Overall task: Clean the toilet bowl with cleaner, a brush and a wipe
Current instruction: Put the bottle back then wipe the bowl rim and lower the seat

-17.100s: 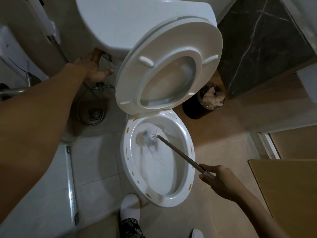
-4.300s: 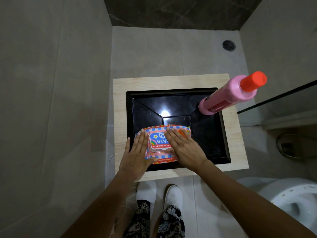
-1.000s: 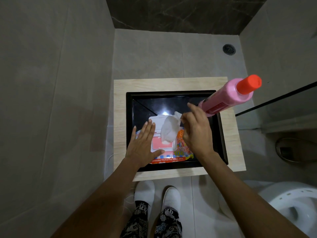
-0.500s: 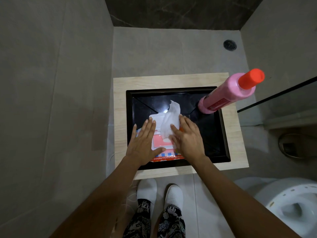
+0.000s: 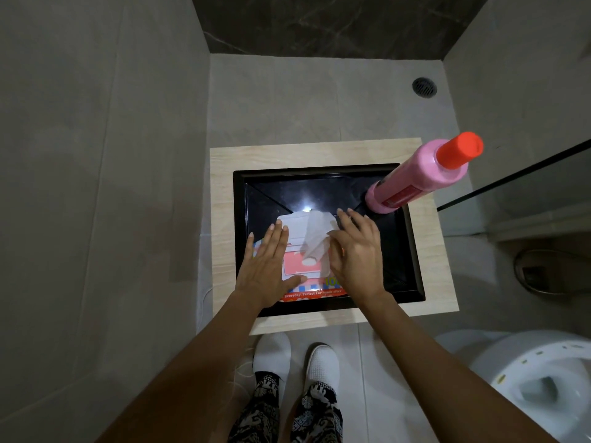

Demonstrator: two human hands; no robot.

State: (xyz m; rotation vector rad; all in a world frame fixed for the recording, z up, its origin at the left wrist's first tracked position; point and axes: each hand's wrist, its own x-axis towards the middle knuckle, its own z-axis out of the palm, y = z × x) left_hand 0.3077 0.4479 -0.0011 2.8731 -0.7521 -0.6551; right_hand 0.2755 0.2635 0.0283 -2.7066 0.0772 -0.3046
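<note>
A colourful wet-wipe pack [image 5: 311, 293] lies in a black tray [image 5: 319, 170] with its lid flap open. One white wipe [image 5: 315, 236] sticks up out of the opening. My left hand [image 5: 267, 270] lies flat on the pack's left side with fingers straight. My right hand [image 5: 356, 254] is against the wipe's right edge; its thumb is hidden behind the wipe and its fingers stretch forward. A pink cleaner bottle [image 5: 412, 187] with a red cap [image 5: 460, 150] stands in the tray's far right corner. The toilet bowl [image 5: 540, 375] shows at the bottom right. No brush is in view.
The tray sits on a light wooden stand [image 5: 287, 155] against the grey tiled wall on the left. A floor drain [image 5: 424, 87] lies at the far right, a glass partition edge [image 5: 511, 175] on the right, and a hose loop [image 5: 543, 273] on the floor beyond it.
My right hand, which had lifted the wipe up out of the pack a second ago, has come back down beside it. The left hand stays flat on the pack.
</note>
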